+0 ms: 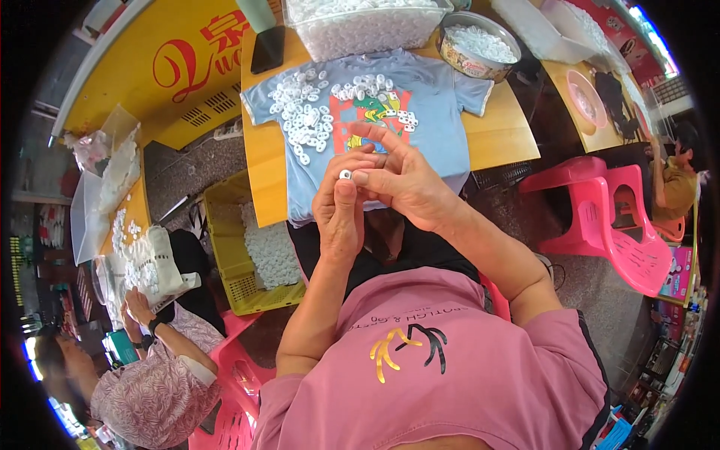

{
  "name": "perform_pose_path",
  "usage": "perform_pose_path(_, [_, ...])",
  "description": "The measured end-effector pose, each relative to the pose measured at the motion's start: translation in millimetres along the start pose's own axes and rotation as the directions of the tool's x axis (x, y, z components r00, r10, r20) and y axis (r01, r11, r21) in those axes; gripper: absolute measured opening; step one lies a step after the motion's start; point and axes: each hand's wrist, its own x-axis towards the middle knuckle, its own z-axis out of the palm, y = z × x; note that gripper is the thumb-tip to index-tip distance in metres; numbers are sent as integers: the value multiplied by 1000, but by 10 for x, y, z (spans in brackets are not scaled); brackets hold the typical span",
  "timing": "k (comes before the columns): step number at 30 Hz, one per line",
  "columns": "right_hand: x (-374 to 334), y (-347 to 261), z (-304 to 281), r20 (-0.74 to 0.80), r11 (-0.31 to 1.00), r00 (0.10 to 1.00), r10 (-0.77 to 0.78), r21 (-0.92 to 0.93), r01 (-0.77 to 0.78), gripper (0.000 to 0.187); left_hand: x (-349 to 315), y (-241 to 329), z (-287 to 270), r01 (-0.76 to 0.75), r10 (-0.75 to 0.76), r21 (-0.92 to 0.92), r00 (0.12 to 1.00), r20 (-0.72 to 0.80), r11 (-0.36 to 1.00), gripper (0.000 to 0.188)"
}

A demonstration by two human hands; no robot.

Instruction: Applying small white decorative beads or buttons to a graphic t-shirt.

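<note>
Over the table's near edge, both hands meet above a blue T-shirt (442, 157) spread on the tabletop. My left hand (339, 214) is closed, its thumb and forefinger pinching a small white plastic piece (345, 174) with a dark spot. The thumb and forefinger of my right hand (409, 180) come together right beside that piece; whether they grip it too is hard to see, and its other fingers are raised. Beyond the hands, a loose heap of white oval pieces (306, 124) with dark marks lies on the shirt's left side. Smaller groups of pieces (364, 88) lie on its printed front.
At the table's back stand a clear bin of white pieces (360, 37) and a round tub (480, 49). A phone (268, 49) lies back left. A yellow crate (225, 217) is on the floor. Pink chairs (600, 202) stand right; co-workers sit on both sides.
</note>
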Motion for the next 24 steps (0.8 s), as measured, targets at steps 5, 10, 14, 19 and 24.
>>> perform_pose_path(5, [12,41,-30,75,999,997,11,-45,-7,65,-15,-15,-70,-46,46,10,999,2,999,36])
perform_pose_path(10, [15,86,-1,48,997,999,3,-73,1,62,-38,53,-108,39,-39,-19,999,-13,999,30])
perform_pose_path(14, [-13,29,-57,120,948,992,49,-318,-9,50,-113,293,-421,-56,88,332,993,-82,941,28])
perform_pose_path(19, [89,-118,-579,-80,828,992,-94,-560,34,27,-315,859,-1038,16,176,518,931,-320,855,29])
perform_pose_path(24, [180,-450,-1317,-181,520,930,-320,-854,12,26,-654,1001,-1731,479,74,724,808,-585,497,31])
